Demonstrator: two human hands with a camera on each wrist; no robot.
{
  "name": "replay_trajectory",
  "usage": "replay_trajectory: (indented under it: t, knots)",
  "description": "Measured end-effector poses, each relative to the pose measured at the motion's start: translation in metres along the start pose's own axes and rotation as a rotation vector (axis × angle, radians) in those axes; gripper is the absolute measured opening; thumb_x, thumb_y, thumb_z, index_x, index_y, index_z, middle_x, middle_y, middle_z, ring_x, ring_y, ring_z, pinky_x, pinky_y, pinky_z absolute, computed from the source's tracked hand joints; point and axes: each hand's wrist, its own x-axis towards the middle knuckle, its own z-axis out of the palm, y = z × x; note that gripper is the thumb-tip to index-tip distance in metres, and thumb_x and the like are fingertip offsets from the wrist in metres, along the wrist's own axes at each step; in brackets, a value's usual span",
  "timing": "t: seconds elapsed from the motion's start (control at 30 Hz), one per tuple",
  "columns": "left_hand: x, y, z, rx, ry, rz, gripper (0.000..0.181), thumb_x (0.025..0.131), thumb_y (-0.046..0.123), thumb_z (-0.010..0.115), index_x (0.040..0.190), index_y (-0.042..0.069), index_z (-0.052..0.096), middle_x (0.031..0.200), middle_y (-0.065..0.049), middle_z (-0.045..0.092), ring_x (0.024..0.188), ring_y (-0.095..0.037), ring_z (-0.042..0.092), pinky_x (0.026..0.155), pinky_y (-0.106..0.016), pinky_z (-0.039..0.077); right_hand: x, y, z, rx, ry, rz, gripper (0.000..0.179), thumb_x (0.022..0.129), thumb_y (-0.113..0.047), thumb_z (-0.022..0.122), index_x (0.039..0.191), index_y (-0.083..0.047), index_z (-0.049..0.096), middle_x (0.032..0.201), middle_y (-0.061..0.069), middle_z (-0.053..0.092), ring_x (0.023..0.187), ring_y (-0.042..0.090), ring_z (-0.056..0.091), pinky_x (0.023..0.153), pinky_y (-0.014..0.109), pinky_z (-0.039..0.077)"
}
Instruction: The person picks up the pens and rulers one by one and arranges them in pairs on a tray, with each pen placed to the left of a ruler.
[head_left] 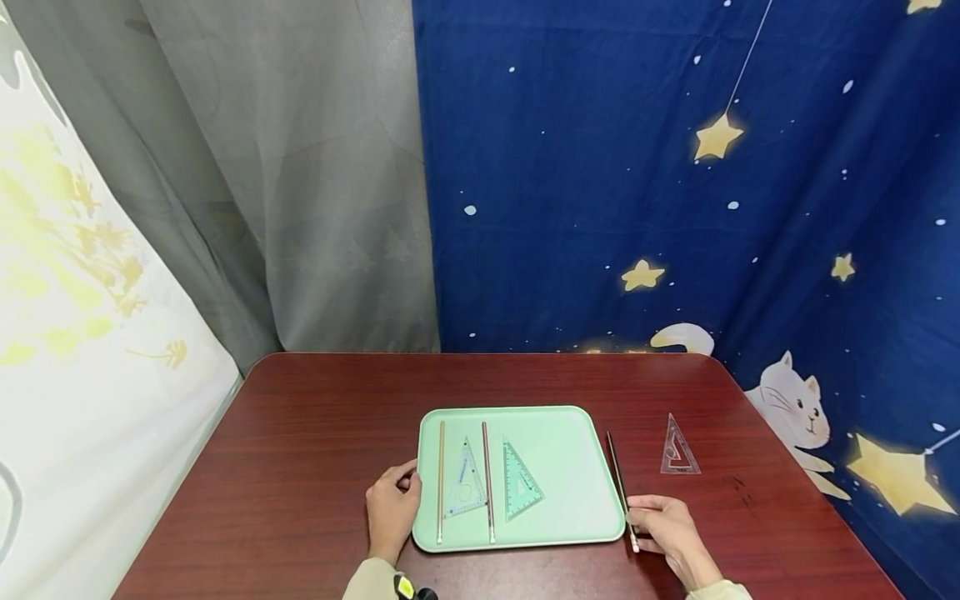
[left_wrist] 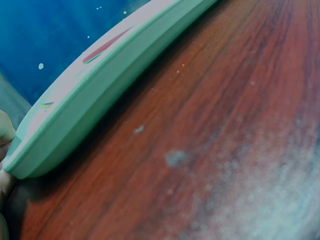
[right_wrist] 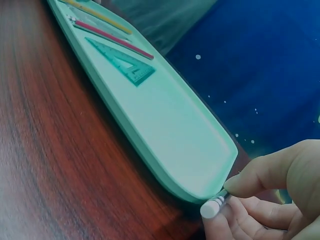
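Observation:
A pale green tray point(head_left: 577, 475) lies on the table, and my left hand point(head_left: 393, 508) grips its left edge. In the left wrist view, thumb and fingers show above and below the tray's rim. My right hand point(head_left: 667, 529) pinches a black pencil point(head_left: 617, 467) near its white eraser point(right_wrist: 210, 209), just outside the tray's right edge. Inside the tray, from left to right, are a yellow pencil point(head_left: 440, 475), a clear set square point(head_left: 468, 503), a red pencil point(head_left: 487, 475) and a green set square point(head_left: 528, 498).
Another clear set square point(head_left: 678, 469) lies on the reddish-brown table point(head_left: 322, 433), right of the tray. Behind the table hang a grey curtain point(head_left: 337, 208) and a dark blue curtain point(head_left: 555, 208) with stars. A white cloth point(head_left: 90, 400) hangs along the left side.

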Motion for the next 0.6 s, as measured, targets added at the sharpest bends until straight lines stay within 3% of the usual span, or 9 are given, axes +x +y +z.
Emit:
replay_trajectory:
  t: [0.6]
  knots:
    - [0.000,0.002,-0.001,-0.002,-0.010,-0.018,0.019,0.075,0.003,0.065,0.091,0.009,0.074,0.070,0.004,0.063,0.058,-0.003,0.052,0.054,-0.021,0.043,-0.004,-0.012,0.014,0.032,-0.020,-0.027,0.033,0.074,0.004,0.062,0.105,0.015,0.058,0.076,0.007,0.064,0.064,0.017,0.058,0.055,0.035,0.052]
